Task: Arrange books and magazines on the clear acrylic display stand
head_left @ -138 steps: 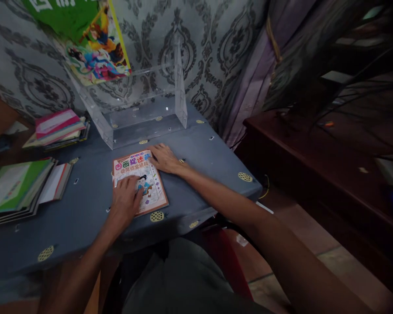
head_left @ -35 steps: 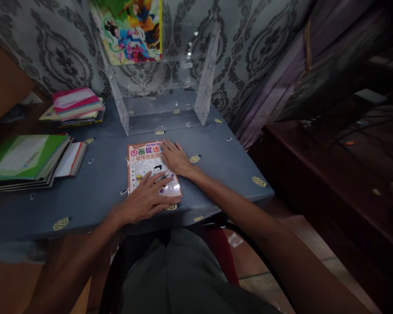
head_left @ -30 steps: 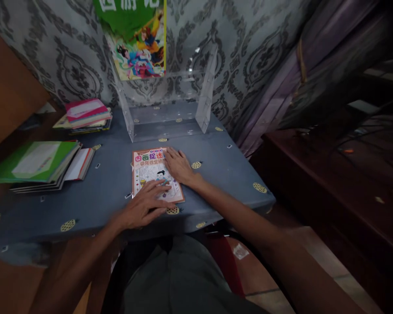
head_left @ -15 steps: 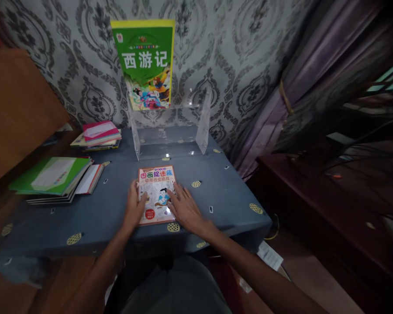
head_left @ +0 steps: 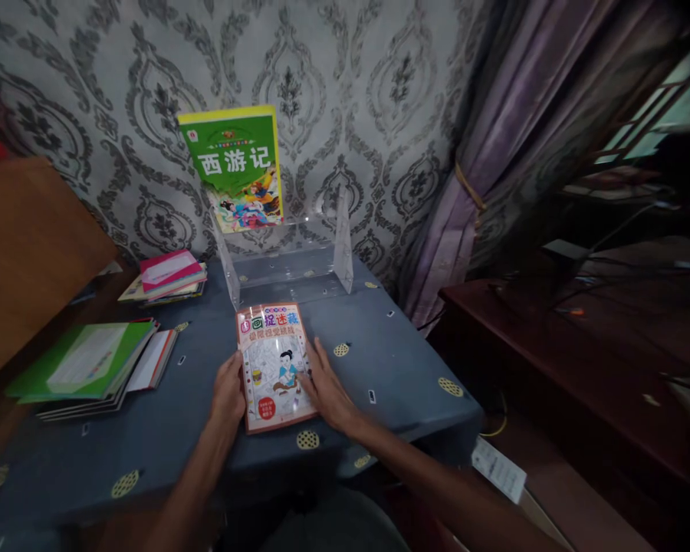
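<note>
A picture book [head_left: 273,368] with an orange-edged cover is held between my two hands, tilted up a little over the front of the table. My left hand [head_left: 228,389] grips its left edge, the fingers out of sight behind it. On the right edge, my right hand [head_left: 329,387] has its thumb over the cover and its fingers along the side. Beyond the book stands a clear plastic rack [head_left: 287,264]. A green book with a yellow border [head_left: 238,172] rests upright at the rack's upper left.
Toward the left of the blue-grey tablecloth [head_left: 172,452] lie a stack with a green book [head_left: 92,360] on top and a smaller stack with a pink book [head_left: 171,270]. A purple curtain [head_left: 454,199] hangs at right, above a dark red wooden surface [head_left: 552,345].
Both hands have closed on the picture book's sides and raised it off the table, tilting its cover toward me. My view has tipped upward and shifted slightly right.
</note>
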`<state>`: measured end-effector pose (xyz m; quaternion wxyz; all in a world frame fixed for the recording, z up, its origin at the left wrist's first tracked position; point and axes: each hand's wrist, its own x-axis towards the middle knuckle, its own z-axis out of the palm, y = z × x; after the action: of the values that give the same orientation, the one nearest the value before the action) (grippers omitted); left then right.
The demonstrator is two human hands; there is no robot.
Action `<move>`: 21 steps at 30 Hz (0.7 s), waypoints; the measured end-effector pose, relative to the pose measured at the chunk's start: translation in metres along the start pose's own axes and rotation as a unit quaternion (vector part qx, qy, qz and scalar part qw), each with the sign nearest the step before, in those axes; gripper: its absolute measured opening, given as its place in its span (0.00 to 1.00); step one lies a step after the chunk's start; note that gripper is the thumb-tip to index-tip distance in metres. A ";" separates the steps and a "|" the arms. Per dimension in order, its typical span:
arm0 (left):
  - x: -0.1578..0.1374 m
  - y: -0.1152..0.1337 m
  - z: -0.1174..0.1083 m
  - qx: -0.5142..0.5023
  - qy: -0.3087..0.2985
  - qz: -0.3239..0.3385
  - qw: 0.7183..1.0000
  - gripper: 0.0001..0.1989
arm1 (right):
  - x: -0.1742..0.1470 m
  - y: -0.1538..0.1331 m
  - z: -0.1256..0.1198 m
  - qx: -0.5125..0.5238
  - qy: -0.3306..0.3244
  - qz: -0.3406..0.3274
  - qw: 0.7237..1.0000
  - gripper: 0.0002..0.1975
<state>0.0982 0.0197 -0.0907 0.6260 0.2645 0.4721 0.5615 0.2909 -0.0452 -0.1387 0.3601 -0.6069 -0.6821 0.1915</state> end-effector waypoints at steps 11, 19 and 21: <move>0.003 0.028 0.025 0.038 0.020 0.176 0.983 0.26 | 0.058 -0.028 -0.036 0.388 0.020 -0.025 0.921 0.21; 0.010 0.016 0.015 0.076 0.019 0.211 0.974 0.28 | 0.059 -0.021 -0.030 0.329 0.076 -0.057 0.939 0.17; 0.010 0.012 0.014 0.078 0.014 0.202 0.976 0.30 | 0.058 -0.019 -0.026 0.318 0.078 -0.049 0.943 0.18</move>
<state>0.1045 0.0344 -0.0774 0.4705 0.3944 0.4595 0.6418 0.2969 0.0023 -0.0933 0.5955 -0.4395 -0.5842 0.3331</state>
